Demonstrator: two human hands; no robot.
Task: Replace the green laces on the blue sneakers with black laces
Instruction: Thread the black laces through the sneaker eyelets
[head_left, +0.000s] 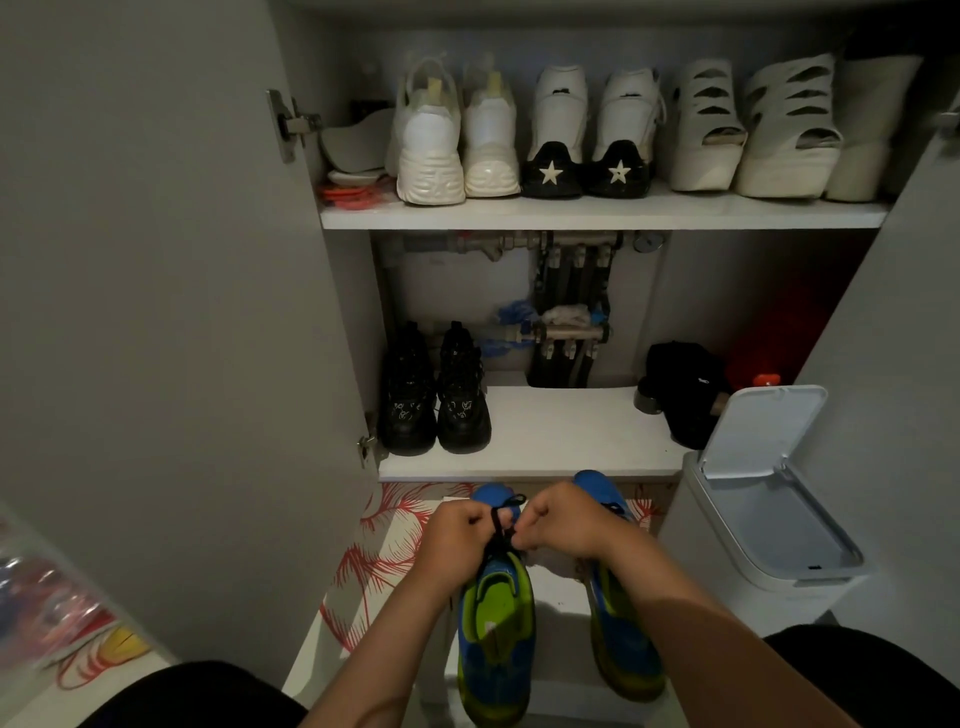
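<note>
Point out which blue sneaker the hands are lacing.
The left sneaker: the left hand and right hand both pinch its black lace. The right sneaker lies beside it.

left grip (458, 531) and right grip (560, 522) both curled, close together.

sneakers (494, 667): showing blue uppers, lime-green lining and soles
lace (500, 525): showing black
floor mat (384, 551): showing white with red feathery print
boots (434, 400): showing black with pale scribbles
heel patches (551, 170): showing black with white stars
</note>
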